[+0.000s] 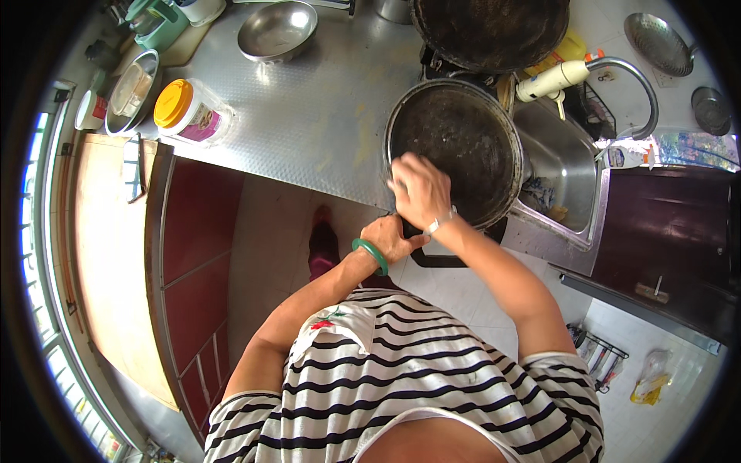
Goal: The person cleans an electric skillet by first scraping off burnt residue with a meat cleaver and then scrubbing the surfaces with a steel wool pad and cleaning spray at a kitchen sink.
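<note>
A large round pan (474, 133) with a dark, stained inside sits at the right end of the steel counter, against the sink. Over its near left rim is my right hand (421, 188), blurred, with the fingers curled downward; whether anything is in them is hidden. My left hand (386, 238), wearing a green bangle, closes on a black handle (412, 230) at the pan's near edge, partly hidden by the hands. A black frame (443, 260) juts out below the pan beside my left thumb.
Behind the pan stands a second dark round pan or lid (492, 29). To the right lie the sink (564, 156) and its faucet (558, 81). Farther left are a steel bowl (278, 30), a plastic jar with a yellow lid (194, 113) and a phone (133, 168) at a cabinet edge.
</note>
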Tool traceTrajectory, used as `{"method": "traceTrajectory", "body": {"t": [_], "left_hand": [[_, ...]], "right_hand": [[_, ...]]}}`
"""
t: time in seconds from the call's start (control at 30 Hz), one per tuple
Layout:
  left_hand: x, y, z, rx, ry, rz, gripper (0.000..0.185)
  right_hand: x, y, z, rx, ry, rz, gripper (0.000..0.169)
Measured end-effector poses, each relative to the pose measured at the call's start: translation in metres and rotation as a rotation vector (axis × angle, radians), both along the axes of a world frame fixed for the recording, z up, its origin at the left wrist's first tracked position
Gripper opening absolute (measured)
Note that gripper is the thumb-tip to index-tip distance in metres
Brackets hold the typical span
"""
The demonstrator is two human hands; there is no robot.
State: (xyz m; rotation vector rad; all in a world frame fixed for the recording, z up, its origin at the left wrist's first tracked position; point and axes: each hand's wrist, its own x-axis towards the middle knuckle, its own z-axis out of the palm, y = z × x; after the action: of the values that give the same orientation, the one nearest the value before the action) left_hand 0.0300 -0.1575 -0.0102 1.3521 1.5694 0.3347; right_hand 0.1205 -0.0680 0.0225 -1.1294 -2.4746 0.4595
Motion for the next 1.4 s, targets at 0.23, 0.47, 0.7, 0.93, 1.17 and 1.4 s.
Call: {"method": "traceTrajectory", "body": {"t": [0.23,0.47,0.7,0.93,1.17,1.4], "left_hand": [[0.011,-0.014,0.004,-0.042,-0.046,0.094,0.073],[0.013,-0.002,0.001,-0.078,-0.031,0.058,0.070],[0.013,-0.002,-0.001,-0.104,-0.171,0.012,0.056],[0.011,-0.007,0.004,-0.124,-0.197,0.044,0.067],[0.016,-0.003,-0.008,-0.065,-0.253,0.052,0.058],[0.002,-0.002,-0.002,-0.121,-0.307,-0.015,0.057]], "right_hand": [[-0.041,0.050,-0.007,0.025,-0.078,-0.123,0.013],[-0.061,0.092,-0.006,0.024,-0.152,-0.386,0.014],[-0.028,0.001,-0.001,0.106,-0.107,-0.169,0.014],[-0.060,0.123,-0.017,0.097,-0.132,-0.579,0.018],[-0.018,-0.004,-0.001,-0.087,-0.044,-0.241,0.021],[-0.035,0.031,-0.015,0.163,-0.043,-0.084,0.019]]}}
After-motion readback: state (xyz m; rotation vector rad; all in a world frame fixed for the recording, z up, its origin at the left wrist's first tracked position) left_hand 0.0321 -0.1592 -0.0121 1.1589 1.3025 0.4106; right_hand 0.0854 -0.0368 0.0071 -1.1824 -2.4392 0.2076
